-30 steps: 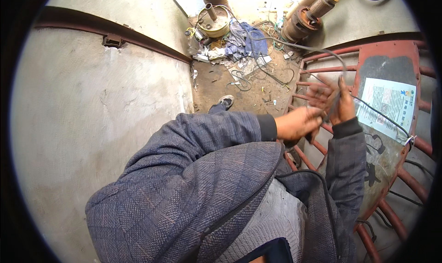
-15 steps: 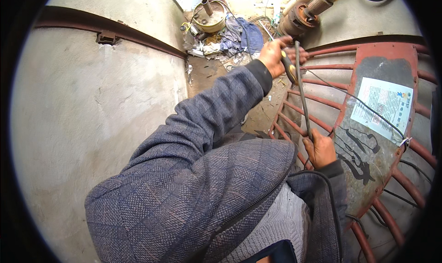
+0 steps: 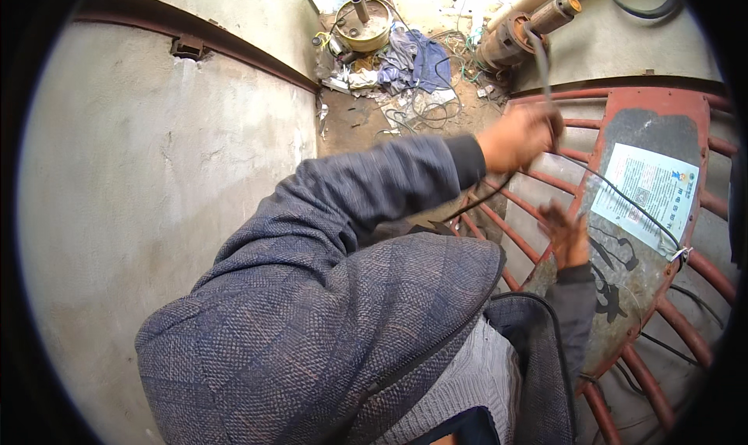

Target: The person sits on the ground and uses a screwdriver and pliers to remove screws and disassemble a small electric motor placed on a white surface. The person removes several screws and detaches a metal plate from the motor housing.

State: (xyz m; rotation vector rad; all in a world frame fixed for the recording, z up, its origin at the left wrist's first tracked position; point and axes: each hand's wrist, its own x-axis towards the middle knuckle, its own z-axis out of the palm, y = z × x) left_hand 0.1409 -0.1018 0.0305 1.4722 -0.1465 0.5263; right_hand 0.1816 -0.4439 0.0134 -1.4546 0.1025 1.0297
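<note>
Left hand (image 3: 518, 137) fingers curled round grey cable (image 3: 544, 79), grip blurred; cable's long axis runs up from the fist, toward rusty flanged part (image 3: 506, 44); right hand (image 3: 567, 235) below, farther off, fingers loosely spread, seemingly empty, near red metal frame (image 3: 623, 100)

Toward two o'clock, my left hand (image 3: 514, 140), blurred, is curled round a grey cable (image 3: 543, 73) that stretches up past it. At three o'clock, my right hand (image 3: 567, 239) hangs with fingers parted, near the red bars (image 3: 510, 228); beyond it, a printed sheet (image 3: 658, 182) lies on the panel. A rusty cylinder (image 3: 496, 49) sits at one o'clock, a bucket (image 3: 366, 44) and blue cloth (image 3: 432, 62) around twelve, a pale wall (image 3: 148, 196) at nine.
</note>
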